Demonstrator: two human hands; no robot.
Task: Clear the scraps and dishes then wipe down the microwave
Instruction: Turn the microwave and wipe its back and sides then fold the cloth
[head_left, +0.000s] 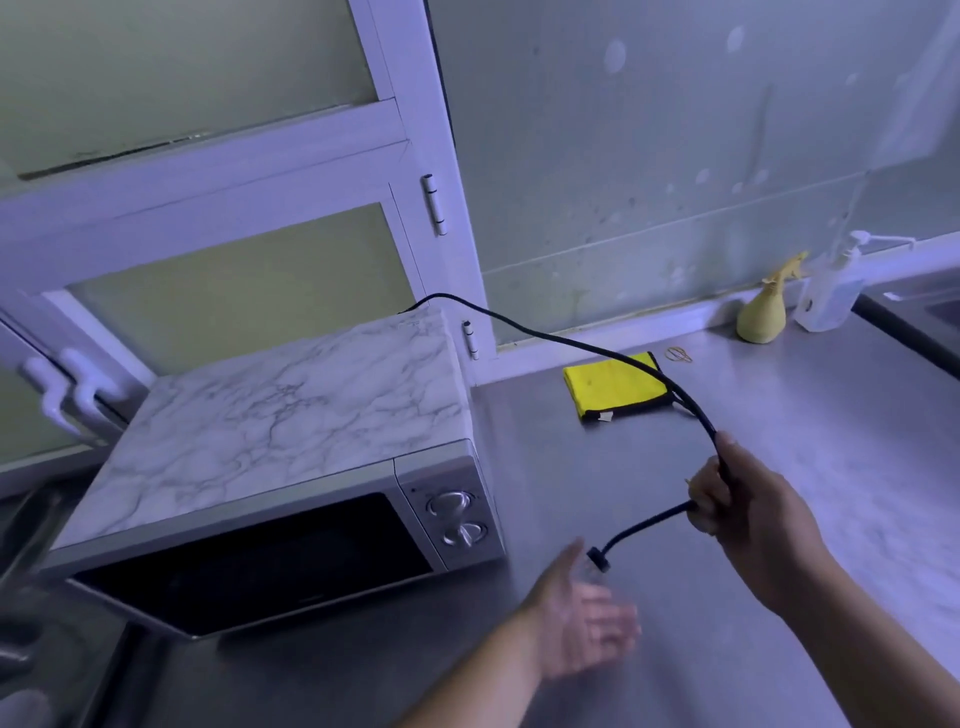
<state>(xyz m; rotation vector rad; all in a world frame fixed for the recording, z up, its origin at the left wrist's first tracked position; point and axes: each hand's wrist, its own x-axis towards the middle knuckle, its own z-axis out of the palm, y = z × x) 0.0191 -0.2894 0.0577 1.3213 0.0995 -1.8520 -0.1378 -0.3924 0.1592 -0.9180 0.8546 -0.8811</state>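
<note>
All that shows of me is two arms, and both are bare skin. My right forearm (852, 613) is uncovered from the wrist up to the picture's edge, and my left forearm (467, 686) likewise. My right grip (737, 499) reads fairly sharp, with knuckles and finger creases plain. My left grip (582, 618) is smeared by blur, so I cannot make out its finer detail.

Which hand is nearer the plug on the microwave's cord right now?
Left. The left hand is open just below the dangling plug; the right hand grips the cord farther up, right of it.
</note>
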